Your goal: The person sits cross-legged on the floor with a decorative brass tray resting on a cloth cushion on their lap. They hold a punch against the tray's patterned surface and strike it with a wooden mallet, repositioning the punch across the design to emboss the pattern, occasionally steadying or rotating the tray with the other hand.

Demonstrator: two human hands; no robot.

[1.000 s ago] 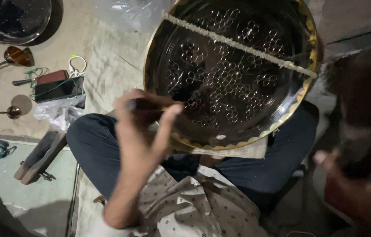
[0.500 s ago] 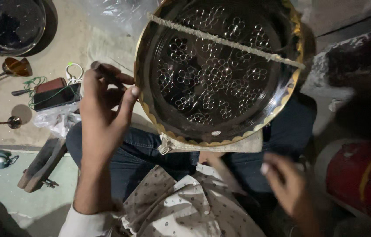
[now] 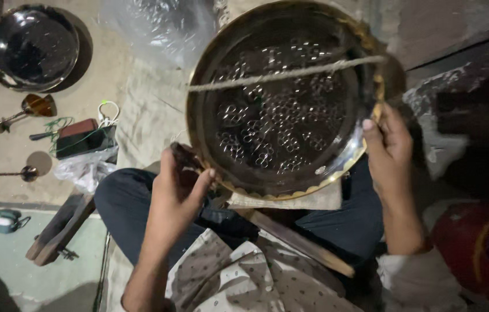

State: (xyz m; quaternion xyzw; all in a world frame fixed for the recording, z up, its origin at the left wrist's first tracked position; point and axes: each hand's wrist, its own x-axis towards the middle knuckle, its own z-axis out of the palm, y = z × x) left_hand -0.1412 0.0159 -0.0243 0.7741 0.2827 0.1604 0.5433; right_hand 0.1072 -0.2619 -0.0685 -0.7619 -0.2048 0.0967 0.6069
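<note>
Your big brass tray point(image 3: 291, 104) sat tilted on your lap, a cord point(image 3: 291, 72) across it. Right hand point(image 3: 392, 147) pinched its rim; left hand point(image 3: 178, 193) was clenched on a dark tool point(image 3: 185, 164) at the near edge. Risk, I'd judge: the one-sided grip lets the tray slide, or the tool skids and scars it. Count: one tray, one bowl point(image 3: 30, 46), two hands.

Dim overhead light glints off the brass tray point(image 3: 282, 115) (edges murky).

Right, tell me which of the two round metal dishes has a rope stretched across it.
The large brass-rimmed patterned tray held by both hands; the dark shiny bowl on the floor at upper left has none.
</note>
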